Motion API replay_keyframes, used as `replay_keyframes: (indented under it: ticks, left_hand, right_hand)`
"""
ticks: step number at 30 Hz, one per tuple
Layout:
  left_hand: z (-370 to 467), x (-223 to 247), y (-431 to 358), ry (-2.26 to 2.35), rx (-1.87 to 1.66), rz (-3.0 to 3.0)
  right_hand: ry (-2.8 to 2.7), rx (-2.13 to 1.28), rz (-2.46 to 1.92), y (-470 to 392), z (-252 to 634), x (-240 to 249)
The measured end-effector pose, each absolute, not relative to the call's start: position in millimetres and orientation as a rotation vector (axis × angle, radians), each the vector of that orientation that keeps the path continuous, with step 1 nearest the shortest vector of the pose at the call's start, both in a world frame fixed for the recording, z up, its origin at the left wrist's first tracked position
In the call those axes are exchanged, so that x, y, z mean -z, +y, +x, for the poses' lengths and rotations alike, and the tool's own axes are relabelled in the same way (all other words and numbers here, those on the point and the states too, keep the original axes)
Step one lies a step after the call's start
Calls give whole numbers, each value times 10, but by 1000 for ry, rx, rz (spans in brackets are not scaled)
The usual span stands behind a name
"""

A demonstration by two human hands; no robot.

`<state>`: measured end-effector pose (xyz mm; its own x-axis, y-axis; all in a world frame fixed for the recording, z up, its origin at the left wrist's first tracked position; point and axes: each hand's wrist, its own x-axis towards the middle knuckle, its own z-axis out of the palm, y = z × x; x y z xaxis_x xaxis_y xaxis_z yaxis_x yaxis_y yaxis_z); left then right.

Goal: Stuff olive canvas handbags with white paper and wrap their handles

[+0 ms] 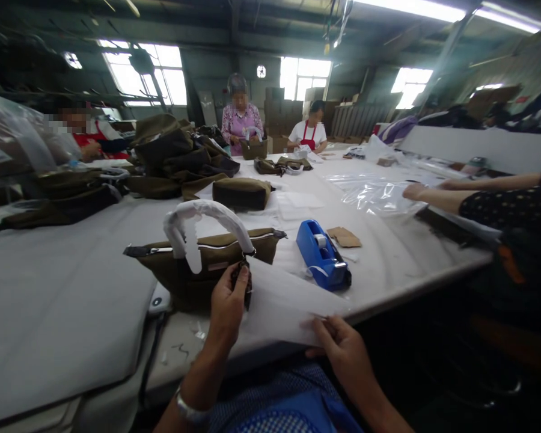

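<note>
An olive-green handbag (184,282) stands upright on the white table, its zip along the top and its handle (207,210) wrapped in white material. My left hand (229,300) is closed on a dark tag or strap piece that hangs by the handle's right end. A sheet of thin white paper (284,297) stretches from beside the bag towards the table's front edge. Its near right corner is pinched in my right hand (338,343). Right of the bag sits a blue tape dispenser (322,258).
Piled olive bags (166,150) lie at the back left, and another bag (241,192) lies behind mine. Brown paper (345,236) is beside the dispenser. At right, a person's hands (417,192) touch clear plastic (369,192). Other people are across the table (72,282).
</note>
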<state>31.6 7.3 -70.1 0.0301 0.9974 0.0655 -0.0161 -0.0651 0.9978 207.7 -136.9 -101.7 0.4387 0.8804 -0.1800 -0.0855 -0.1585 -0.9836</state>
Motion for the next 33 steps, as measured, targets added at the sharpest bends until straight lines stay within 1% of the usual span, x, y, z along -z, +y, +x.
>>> replay_keyframes:
  ticks: [4,6,9,13,18,22,26,33]
  left_hand:
    - [324,708,60,1310,-1315,1546]
    - [330,708,53,1353,-1322,1661]
    - [346,706,34,1360,-1315,1723]
    - [332,680,16,1338,-1327,1676]
    - [141,537,26,1309,-1065,1581]
    - [-1,356,0,1220,-956,1419]
    - [26,238,-83,1094,-915,1253]
    - [176,320,-226,1092,-909,1150]
  right_hand:
    - [-963,-1091,-1558,-1404,1954,1096]
    - [-1091,-1087,-1545,-1406,1956,1037]
    - [-1037,-1049,-1407,-1358,1997,873]
    - [-826,-1067,-1274,-1176,2078,700]
    - [-703,-1141,-1180,-988,2312,767]
    - [-766,-1313,-1229,-964,2455,957]
    - [-862,-1460,-1156,-835,2323,1071]
    - [-981,-1473,-965,-391,1927,845]
